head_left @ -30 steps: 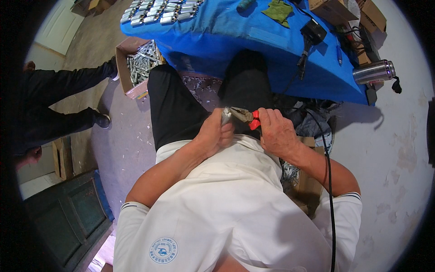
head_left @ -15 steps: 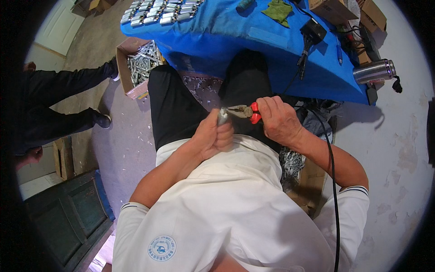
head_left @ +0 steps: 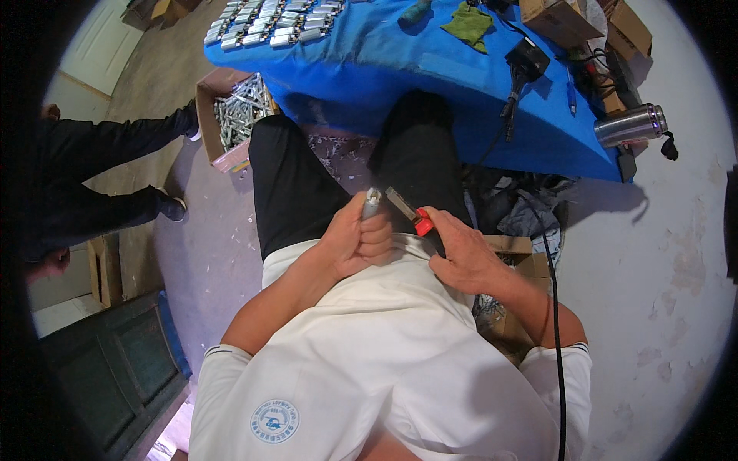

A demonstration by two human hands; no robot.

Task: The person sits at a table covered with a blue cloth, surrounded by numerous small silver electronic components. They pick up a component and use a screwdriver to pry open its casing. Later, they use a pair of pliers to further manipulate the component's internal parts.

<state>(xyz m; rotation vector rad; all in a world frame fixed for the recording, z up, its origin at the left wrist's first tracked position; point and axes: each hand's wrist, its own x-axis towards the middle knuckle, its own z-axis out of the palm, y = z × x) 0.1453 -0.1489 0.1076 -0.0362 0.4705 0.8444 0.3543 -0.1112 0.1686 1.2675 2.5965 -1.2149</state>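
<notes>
My left hand (head_left: 359, 238) is closed around a silvery metal cylinder (head_left: 371, 204), held upright with its open end showing above the fist. Fingers hide the lower part of the cylinder. Just to the right, my right hand (head_left: 465, 253) grips a pair of pliers (head_left: 405, 207) by its red handles. The pliers' jaws point up and left, close to the cylinder but apart from it. Both hands are over my lap, in front of my white shirt.
On the blue-covered table (head_left: 369, 69) ahead stand rows of silvery cylinders (head_left: 269, 23), a green cloth (head_left: 469, 27), a black adapter (head_left: 526, 58) and a steel flask (head_left: 630, 125). A cardboard box (head_left: 206, 115) of metal pieces sits left. Another person's legs (head_left: 108, 154) are further left. A black cable (head_left: 555, 323) hangs by my right arm.
The pliers have come away from the cylinder's end and turned, jaws now pointing up-left. My right hand has dropped lower. My left hand still holds the cylinder in nearly the same place.
</notes>
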